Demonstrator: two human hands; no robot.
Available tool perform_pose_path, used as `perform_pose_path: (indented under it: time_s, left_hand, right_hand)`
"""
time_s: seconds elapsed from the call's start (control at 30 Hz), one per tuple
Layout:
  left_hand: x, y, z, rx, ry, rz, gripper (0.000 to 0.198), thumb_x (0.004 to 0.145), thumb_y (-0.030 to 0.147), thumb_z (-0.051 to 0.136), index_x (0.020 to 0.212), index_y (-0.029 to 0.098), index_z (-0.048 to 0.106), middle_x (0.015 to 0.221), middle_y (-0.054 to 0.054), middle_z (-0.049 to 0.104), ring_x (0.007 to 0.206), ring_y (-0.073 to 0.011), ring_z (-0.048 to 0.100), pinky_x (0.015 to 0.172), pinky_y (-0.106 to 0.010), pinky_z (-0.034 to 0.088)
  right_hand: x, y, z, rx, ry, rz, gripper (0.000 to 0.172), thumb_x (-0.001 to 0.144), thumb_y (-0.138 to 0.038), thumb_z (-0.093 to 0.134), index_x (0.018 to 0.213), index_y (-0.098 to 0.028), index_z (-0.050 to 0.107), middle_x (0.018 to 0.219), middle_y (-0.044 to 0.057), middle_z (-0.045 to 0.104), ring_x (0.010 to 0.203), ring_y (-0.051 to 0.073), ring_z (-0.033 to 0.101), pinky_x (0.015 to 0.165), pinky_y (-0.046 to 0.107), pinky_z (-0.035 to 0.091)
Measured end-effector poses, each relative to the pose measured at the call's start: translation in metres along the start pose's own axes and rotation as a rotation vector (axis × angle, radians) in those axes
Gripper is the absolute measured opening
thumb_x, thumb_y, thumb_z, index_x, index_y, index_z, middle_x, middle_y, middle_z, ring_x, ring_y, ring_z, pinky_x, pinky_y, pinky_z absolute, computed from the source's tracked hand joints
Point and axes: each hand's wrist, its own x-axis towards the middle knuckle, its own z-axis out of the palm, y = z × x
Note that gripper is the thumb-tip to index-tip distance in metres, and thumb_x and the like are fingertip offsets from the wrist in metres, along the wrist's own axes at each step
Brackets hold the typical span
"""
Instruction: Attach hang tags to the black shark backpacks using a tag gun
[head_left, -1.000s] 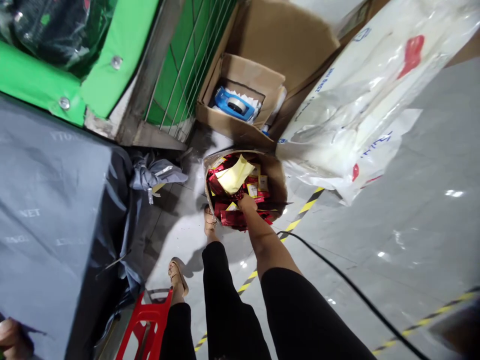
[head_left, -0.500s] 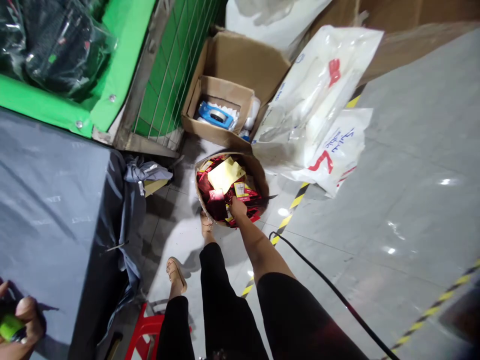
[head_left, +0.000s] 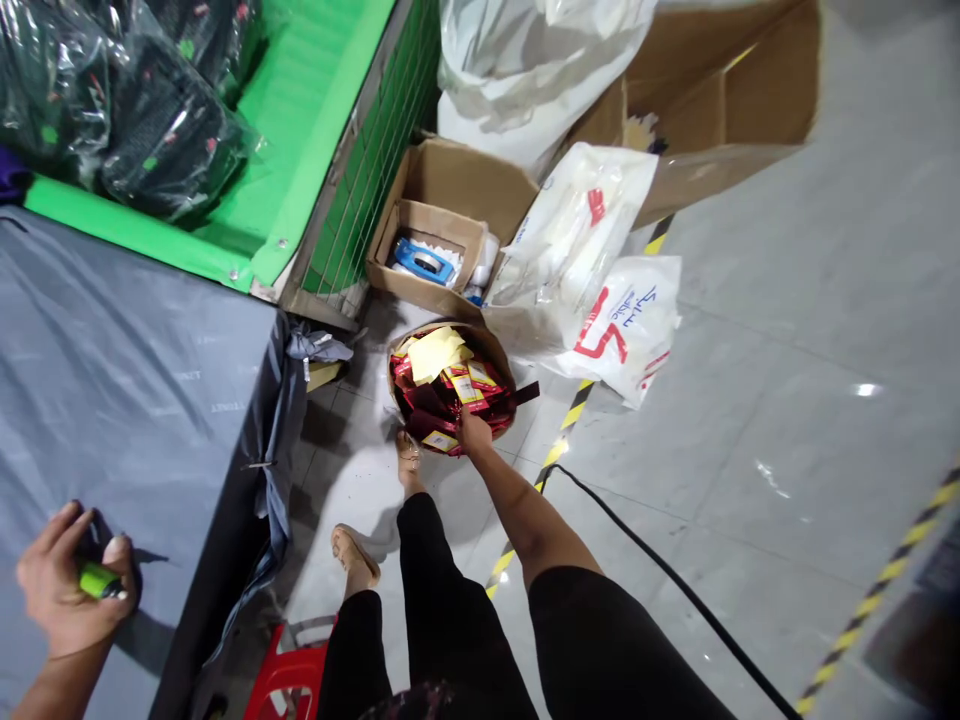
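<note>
left hand (head_left: 71,592) grips green tube (head_left: 96,580), right hand (head_left: 474,432) in yellow-labelled red packets (head_left: 439,403).

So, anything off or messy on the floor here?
Yes. The carton by the right hand is bulged out of shape, red packets heaped to its rim. A black cable trails loose beside the striped floor tape, near the feet.

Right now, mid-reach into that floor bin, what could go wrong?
The black cable lies loose on the floor close to the right hand: a trip risk on stepping back. The hand digs at the near edge of the cardboard tub, heaped with red packets; it may tip or spill some.
</note>
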Motion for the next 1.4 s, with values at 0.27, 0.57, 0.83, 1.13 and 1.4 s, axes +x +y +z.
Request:
perform_pose_path:
  time_s: [0.27, 0.57, 0.83, 1.13, 1.4]
  left_hand:
    - [0.0, -0.011, 0.007, -0.077, 0.305, 0.064, 0.067, 0.08, 0.039, 0.059, 0.141, 0.053, 0.034, 0.149, 0.018, 0.04, 0.132, -0.028, 0.047, 0.113, -0.054, 0.038]
    - [0.0, -0.024, 0.012, -0.038, 0.336, 0.15, 0.051, 0.084, 0.039, 0.056, 0.132, 0.022, 0.048, 0.144, -0.006, 0.049, 0.131, -0.0303, 0.048, 0.109, -0.054, 0.04]
    - [0.002, -0.032, 0.014, -0.027, 0.323, 0.182, 0.047, 0.087, 0.039, 0.054, 0.126, 0.013, 0.051, 0.138, -0.016, 0.052, 0.132, -0.0306, 0.046, 0.109, -0.05, 0.039]
    - [0.003, -0.037, 0.015, -0.159, 0.257, 0.135, 0.049, 0.087, 0.037, 0.053, 0.127, 0.01, 0.051, 0.141, -0.021, 0.048, 0.136, -0.0319, 0.04, 0.112, -0.051, 0.033]
    - [-0.034, 0.026, -0.027, -0.46, 0.093, -0.112, 0.04, 0.088, 0.025, 0.043, 0.122, 0.012, 0.059, 0.138, -0.019, 0.054, 0.133, -0.0288, 0.046, 0.116, -0.046, 0.031]
  right_hand:
    - [-0.026, -0.014, -0.017, -0.079, 0.038, -0.044, 0.028, 0.095, -0.017, 0.044, 0.122, -0.012, 0.044, 0.105, 0.016, 0.068, 0.1, 0.024, 0.065, 0.077, 0.029, 0.043]
    - [-0.052, -0.019, -0.027, -0.115, 0.067, -0.022, 0.03, 0.095, -0.02, 0.044, 0.124, -0.011, 0.043, 0.103, 0.017, 0.068, 0.096, 0.025, 0.066, 0.075, 0.03, 0.044]
    - [-0.073, -0.019, -0.036, -0.136, 0.15, -0.065, 0.027, 0.096, -0.02, 0.043, 0.122, -0.012, 0.046, 0.1, 0.016, 0.068, 0.095, 0.025, 0.066, 0.073, 0.029, 0.042]
    - [-0.128, -0.031, -0.058, -0.146, 0.24, -0.13, 0.027, 0.097, -0.023, 0.042, 0.122, -0.013, 0.05, 0.101, 0.013, 0.069, 0.096, 0.023, 0.066, 0.073, 0.027, 0.041]
    - [-0.237, -0.045, -0.089, -0.314, 0.449, -0.556, 0.032, 0.093, -0.017, 0.033, 0.108, -0.021, 0.061, 0.072, 0.011, 0.069, 0.067, 0.026, 0.07, 0.061, 0.036, 0.05]
